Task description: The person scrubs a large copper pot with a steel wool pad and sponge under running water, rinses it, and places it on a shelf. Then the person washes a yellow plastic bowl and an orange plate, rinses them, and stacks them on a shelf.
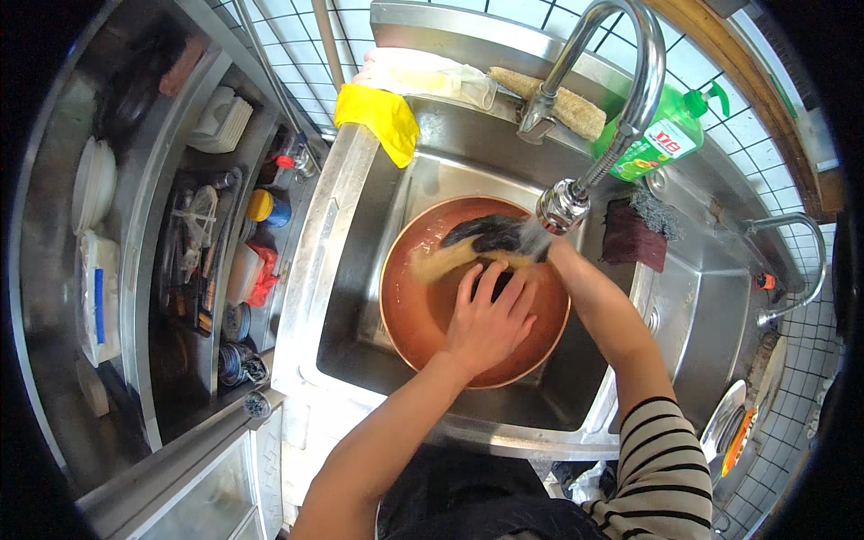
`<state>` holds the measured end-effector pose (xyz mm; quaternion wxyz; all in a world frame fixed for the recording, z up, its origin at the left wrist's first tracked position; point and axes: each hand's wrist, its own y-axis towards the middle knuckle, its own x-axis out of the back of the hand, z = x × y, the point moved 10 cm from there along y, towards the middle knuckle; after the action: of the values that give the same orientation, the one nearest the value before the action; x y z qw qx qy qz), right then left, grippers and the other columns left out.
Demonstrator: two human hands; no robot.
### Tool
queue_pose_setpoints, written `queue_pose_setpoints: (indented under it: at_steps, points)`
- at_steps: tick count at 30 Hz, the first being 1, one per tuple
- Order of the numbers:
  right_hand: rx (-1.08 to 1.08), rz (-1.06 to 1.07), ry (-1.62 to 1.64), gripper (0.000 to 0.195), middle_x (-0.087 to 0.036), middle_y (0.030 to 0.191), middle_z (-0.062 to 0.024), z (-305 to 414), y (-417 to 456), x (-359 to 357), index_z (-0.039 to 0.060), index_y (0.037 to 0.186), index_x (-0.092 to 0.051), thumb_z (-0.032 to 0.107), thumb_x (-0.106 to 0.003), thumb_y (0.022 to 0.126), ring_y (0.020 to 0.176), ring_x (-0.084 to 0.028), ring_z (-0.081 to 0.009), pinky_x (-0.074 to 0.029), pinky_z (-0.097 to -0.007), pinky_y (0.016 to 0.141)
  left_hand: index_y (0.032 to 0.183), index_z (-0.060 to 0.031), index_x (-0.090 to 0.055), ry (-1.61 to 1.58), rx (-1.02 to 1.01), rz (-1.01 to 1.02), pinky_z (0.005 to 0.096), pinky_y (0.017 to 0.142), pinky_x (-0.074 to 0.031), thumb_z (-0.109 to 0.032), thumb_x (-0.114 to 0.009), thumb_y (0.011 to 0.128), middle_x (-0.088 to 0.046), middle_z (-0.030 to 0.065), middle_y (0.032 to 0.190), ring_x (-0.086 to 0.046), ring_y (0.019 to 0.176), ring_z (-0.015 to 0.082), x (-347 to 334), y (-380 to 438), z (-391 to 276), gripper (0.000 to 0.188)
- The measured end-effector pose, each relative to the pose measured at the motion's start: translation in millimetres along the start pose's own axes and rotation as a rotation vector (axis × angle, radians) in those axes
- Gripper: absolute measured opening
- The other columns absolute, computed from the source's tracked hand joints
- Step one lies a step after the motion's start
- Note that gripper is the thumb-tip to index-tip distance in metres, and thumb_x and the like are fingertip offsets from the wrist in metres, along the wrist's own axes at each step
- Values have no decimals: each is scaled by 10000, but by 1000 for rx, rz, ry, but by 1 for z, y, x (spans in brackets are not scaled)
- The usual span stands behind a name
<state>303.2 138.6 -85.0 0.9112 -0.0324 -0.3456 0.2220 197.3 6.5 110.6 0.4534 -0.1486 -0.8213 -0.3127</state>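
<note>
A wide copper-coloured metal bowl [418,317] sits in a stainless steel sink basin [354,290]. Inside it lies a wet, dark and yellowish furry or cloth-like thing [472,233], partly blurred; its kind is unclear. My left hand [489,317] is over the bowl, fingers spread and bent, their tips on a dark part of that thing. At the bowl's upper right, my right hand [557,253] is mostly hidden behind the faucet's spray head [563,206] and the running water, so its fingers do not show. Water streams from the spray head into the bowl.
A yellow cloth [378,118] hangs over the sink's back left corner. Behind the faucet [540,111] lie a loofah [574,108] and a green pump bottle of dish soap [658,142]. A maroon cloth [631,236] and steel wool [655,212] lie right. Shelves with dishes [223,121] stand left.
</note>
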Motion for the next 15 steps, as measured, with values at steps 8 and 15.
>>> queue_pose_setpoints:
  at_steps: [8,15]
  points:
    - [7,48,-25,282,-564,1077,-187,-17,8,-24,-15,1124,-513,58,-430,865,1021,-517,-292,-385,-343,892,994,-119,-595,73,-10,-17,453,884,-347,-272,-653,668,-523,28,1107,-434,1081,272,-1,11,-7,365]
    - [-131,-322,155,308,-554,1118,-193,-29,-83,-23,-26,1164,-492,60,-414,879,1073,-498,-284,-361,-335,936,971,-116,-595,92,7,-80,443,873,-342,-244,-657,659,-527,25,1097,-446,1062,284,0,16,-10,343]
